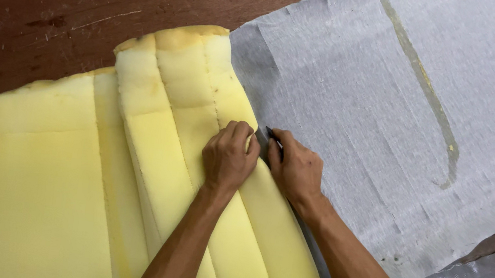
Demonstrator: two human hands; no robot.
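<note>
While the yellow foam cushion (pixel 148 164) lies with its long ribs running from the far edge toward the person, the left hand (pixel 229 156) rests closed on its right rib, fingers curled and pressing. Just beside it, touching the foam's right edge over the grey fabric sheet (pixel 391 113), the right hand (pixel 296 168) grips a small dark tool (pixel 271 134), which is nearer to that edge.

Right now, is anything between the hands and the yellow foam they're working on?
Nothing visible. The left hand rests directly on the yellow foam, and the right hand presses a small dark tool against the foam's edge beside the grey fabric.
</note>
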